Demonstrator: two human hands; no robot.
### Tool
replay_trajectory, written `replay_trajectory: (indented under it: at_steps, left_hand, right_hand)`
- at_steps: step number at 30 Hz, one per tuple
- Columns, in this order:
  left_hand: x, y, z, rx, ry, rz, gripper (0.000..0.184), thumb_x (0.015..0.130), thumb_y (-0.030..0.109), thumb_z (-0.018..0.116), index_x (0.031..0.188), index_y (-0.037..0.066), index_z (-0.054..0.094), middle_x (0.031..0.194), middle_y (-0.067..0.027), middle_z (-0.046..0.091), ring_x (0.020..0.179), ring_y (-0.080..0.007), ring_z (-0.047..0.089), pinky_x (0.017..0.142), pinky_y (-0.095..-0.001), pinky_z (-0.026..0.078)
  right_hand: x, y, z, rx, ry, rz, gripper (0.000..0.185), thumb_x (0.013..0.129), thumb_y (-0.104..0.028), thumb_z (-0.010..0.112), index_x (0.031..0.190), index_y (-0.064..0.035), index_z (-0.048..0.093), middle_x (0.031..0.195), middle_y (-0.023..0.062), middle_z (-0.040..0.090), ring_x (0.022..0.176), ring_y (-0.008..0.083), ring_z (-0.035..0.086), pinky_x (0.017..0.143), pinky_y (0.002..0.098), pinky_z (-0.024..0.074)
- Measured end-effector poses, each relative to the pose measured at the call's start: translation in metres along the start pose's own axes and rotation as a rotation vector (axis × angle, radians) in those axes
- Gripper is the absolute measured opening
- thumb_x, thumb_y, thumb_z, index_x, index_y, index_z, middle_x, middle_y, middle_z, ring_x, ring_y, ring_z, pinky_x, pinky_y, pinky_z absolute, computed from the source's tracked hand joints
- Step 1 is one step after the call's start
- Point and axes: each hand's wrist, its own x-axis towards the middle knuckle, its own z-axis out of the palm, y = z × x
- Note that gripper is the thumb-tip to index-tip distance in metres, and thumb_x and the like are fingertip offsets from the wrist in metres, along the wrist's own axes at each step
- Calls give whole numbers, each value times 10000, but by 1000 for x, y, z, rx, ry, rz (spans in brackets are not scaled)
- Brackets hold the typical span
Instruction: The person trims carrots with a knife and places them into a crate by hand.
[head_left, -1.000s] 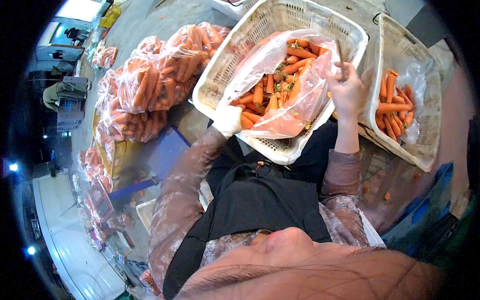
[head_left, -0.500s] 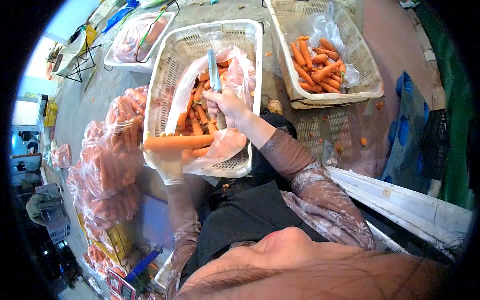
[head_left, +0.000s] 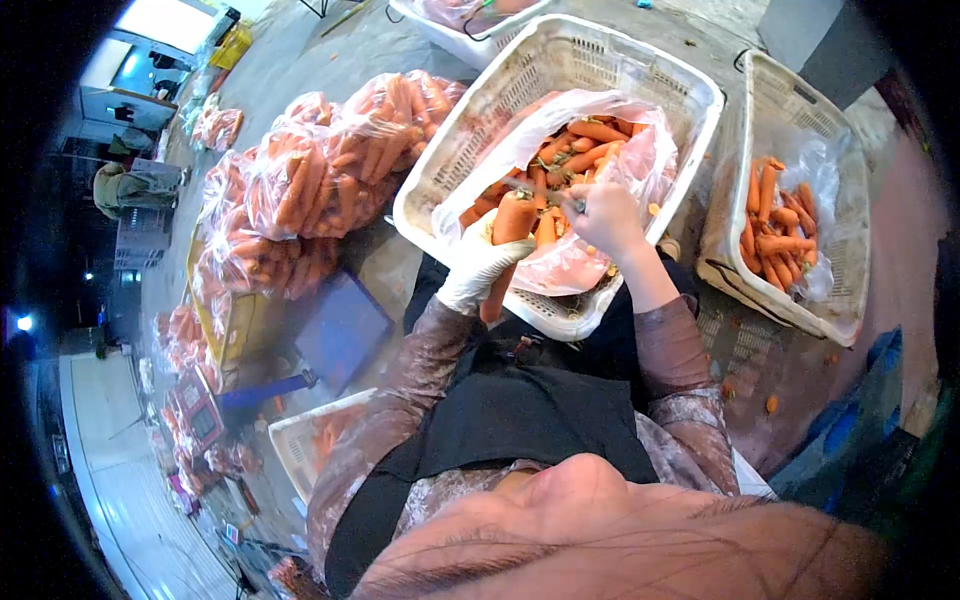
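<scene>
My left hand (head_left: 482, 268), in a white glove, is wrapped round a large carrot (head_left: 514, 218) with its top end upward. My bare right hand (head_left: 607, 217) grips a knife (head_left: 540, 190), whose blurred blade points left to the carrot's top; whether it touches cannot be made out. Both hands are over the near part of a white crate (head_left: 420, 190). Inside the crate, an open pink-white plastic bag (head_left: 655, 155) holds several carrots (head_left: 597, 131).
Filled carrot bags (head_left: 290, 185) are stacked at the left, by a blue platform (head_left: 343, 330). Another crate (head_left: 845, 250) with carrots stands at the right. A third crate (head_left: 480, 50) is at the top, and another (head_left: 290, 440) lies lower left. A person (head_left: 120, 188) is far left.
The view has swung back, shifting the crates right. My left hand has turned the carrot from level to upright. The knife, pointing up before, now points left toward it.
</scene>
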Motion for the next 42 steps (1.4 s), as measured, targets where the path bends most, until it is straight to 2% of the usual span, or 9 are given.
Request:
replay_trajectory:
  at_steps: [5,14,17,24,30,34,36,37,42]
  left_hand:
    - [-12,22,25,-97,65,82,476,766,-36,653,1219,-9,508,1096,-58,586,975,-140,566,851,-274,457]
    - [-8,5,10,85,-32,45,544,721,77,651,1228,-13,475,1067,-77,592,979,-149,556,831,-288,455]
    - [-16,19,12,-449,-149,-194,552,739,174,690,1214,-17,485,1073,-117,603,945,-228,602,841,-332,487]
    - [7,-13,-14,-1325,-214,-266,622,728,363,675,1118,-82,481,1055,-210,532,813,-249,527,681,-352,508]
    - [12,-36,-22,-1550,-242,-248,568,812,434,641,1076,-53,518,1036,-182,554,856,-266,579,722,-419,542]
    - [18,-43,-12,-1297,175,-265,497,897,477,501,1037,8,586,1029,-142,618,891,-284,627,665,-403,555]
    - [17,-50,-24,-1223,-296,-242,555,878,537,491,1072,23,568,990,-123,616,796,-252,623,626,-374,540]
    - [6,-29,-14,-934,-80,-250,658,825,609,515,1142,33,519,940,-108,595,692,-218,590,578,-338,513]
    - [3,-40,-18,-951,-451,-159,796,714,572,696,1164,-42,464,903,-135,527,625,-198,571,529,-254,536]
  right_hand:
    - [-5,-11,5,-70,-31,-102,199,720,-269,646,644,-85,641,601,129,605,617,312,625,583,430,492]
    - [-1,7,37,255,-23,-17,239,800,-273,621,676,-70,641,564,114,585,531,266,599,500,392,461]
    - [5,-2,15,852,-356,513,231,841,-248,594,725,-50,623,506,26,499,416,153,494,399,306,379]
    - [5,-5,13,1202,-336,548,139,824,-184,637,789,-50,622,553,-32,450,381,56,349,358,219,261]
    - [6,-7,14,1125,-357,508,152,841,-199,637,819,-49,628,568,-30,468,412,45,370,376,207,281]
    - [8,-5,15,767,-386,451,194,828,-236,644,799,-45,644,585,34,550,477,116,513,443,266,401]
    - [5,-2,27,476,-237,236,197,814,-242,641,792,-46,647,610,74,583,531,184,566,496,320,443]
    - [4,-5,27,183,-89,22,201,801,-248,639,784,-48,650,635,114,616,585,252,619,550,374,485]
    - [1,-12,23,-38,-76,-36,167,768,-251,660,767,-84,665,627,145,617,613,327,622,569,426,486]
